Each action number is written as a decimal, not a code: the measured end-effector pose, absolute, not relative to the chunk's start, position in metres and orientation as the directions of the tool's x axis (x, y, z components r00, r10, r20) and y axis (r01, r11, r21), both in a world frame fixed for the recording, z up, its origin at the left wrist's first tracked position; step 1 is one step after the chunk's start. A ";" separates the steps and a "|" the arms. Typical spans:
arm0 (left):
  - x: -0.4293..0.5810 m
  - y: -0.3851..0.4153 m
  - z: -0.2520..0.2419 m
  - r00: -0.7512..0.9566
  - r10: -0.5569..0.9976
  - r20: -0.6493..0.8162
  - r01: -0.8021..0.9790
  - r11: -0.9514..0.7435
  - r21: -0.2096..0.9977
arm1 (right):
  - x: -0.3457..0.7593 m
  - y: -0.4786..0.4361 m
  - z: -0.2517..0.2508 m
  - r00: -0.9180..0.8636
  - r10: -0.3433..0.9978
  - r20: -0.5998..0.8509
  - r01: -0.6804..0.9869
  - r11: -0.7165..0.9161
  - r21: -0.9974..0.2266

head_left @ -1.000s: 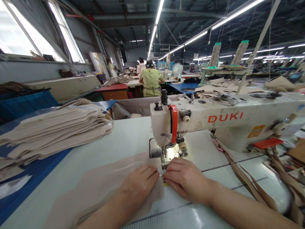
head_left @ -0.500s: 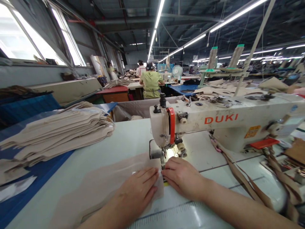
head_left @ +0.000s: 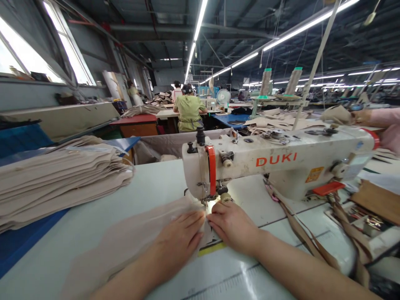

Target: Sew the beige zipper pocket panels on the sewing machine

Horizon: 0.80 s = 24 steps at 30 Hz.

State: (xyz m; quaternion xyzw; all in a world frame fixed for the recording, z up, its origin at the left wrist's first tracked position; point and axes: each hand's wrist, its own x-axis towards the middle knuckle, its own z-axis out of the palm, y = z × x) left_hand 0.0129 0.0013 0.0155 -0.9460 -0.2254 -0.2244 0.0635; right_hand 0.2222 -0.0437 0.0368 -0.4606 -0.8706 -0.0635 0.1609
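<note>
A beige fabric piece (head_left: 134,227) lies across the pale table, its right end under the presser-foot area of a white sewing machine (head_left: 243,156). My left hand (head_left: 179,233) rests flat on top of this fabric, fingers stretched toward the needle. Close beside it, my right hand (head_left: 233,225) has its fingers bent and pinched together at the fabric's right edge, just in front of the needle. The two hands' fingertips almost meet. My right fingers partly hide the lit needle area.
A stack of beige fabric pieces (head_left: 62,179) sits to the left. Scissors (head_left: 267,183) and brown straps (head_left: 300,221) lie right of the needle. Thread cones (head_left: 265,83) stand behind. A co-worker's arm (head_left: 375,116) reaches in at far right; another person (head_left: 189,110) sits ahead.
The fabric and both hands have moved slightly away from me, further under the machine head. The view has turned a little right, and a co-worker's arm now shows at the right edge.
</note>
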 end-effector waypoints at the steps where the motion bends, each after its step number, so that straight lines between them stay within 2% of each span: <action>1: 0.014 0.003 0.016 0.798 0.399 0.452 0.456 -0.890 -0.019 | 0.222 -0.043 0.037 -0.521 0.786 0.333 0.827 0.561 -0.032; 11: 0.015 0.014 0.017 0.796 0.381 0.470 0.421 -0.907 0.023 | 0.220 -0.039 0.039 -0.513 0.799 0.314 0.843 0.538 0.009; 15: 0.016 0.014 0.017 0.793 0.372 0.483 0.423 -0.906 0.004 | 0.221 -0.038 0.037 -0.511 0.793 0.333 0.843 0.538 0.011; 19: 0.016 0.014 0.016 0.792 0.362 0.492 0.431 -0.902 -0.030 | 0.221 -0.040 0.035 -0.510 0.797 0.325 0.842 0.539 0.001; 24: 0.015 0.014 0.017 0.798 0.374 0.474 0.426 -0.905 -0.003 | 0.222 -0.044 0.033 -0.506 0.798 0.327 0.839 0.544 -0.031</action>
